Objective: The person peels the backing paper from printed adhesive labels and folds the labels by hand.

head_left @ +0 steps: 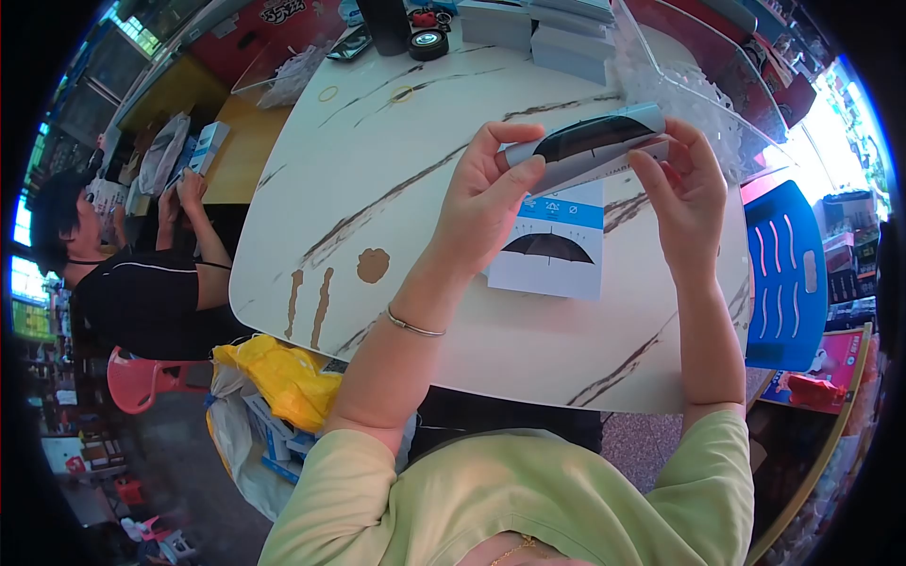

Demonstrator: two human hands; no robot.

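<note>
Over the table I hold a light blue and white umbrella box [599,132] between my two hands. A black umbrella is printed on it, and its card bows open along the near edge. My left hand [483,193] pinches the left end between thumb and fingers. At the right end, my right hand [687,179] grips it with the thumb at the near edge and the fingers behind. Below lies another umbrella box [552,278], flat on the table, with a blue band and a black umbrella picture. My hands partly cover its top.
Stacked white cartons [495,24], a black cup [385,26], a tape roll [428,43] and a phone [350,43] stand along the marble-patterned table's [425,321] far side. A yellow bag [278,377] sits front left. Another person [151,292] works at left; a blue chair [785,274] stands right.
</note>
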